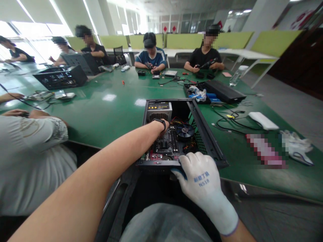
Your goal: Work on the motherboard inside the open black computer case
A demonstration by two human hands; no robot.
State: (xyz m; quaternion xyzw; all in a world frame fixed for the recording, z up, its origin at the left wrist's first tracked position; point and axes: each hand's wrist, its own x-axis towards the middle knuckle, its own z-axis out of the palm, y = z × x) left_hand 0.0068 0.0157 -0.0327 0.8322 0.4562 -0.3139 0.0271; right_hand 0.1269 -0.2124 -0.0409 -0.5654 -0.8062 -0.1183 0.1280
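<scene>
An open computer case [207,134] lies on its side at the table's near edge. It holds a power supply [160,109], a motherboard [163,145] and a round black cooling fan [185,130]. My bare left hand [165,128], with a black band [161,123] at the wrist, reaches down into the case between the power supply and the motherboard. Its fingers are hidden behind the wrist and forearm. My right hand [199,171], in a white work glove, grips the case's near edge, its fingers over the rim and the thumb below it.
Cables [227,117], a white box-like object [263,121] and a white glove [299,146] lie to the right. A black case panel [223,91] and a clear bottle [238,75] are behind them. A person's sleeve [58,129] is close on the left; other people sit across the green table [101,117].
</scene>
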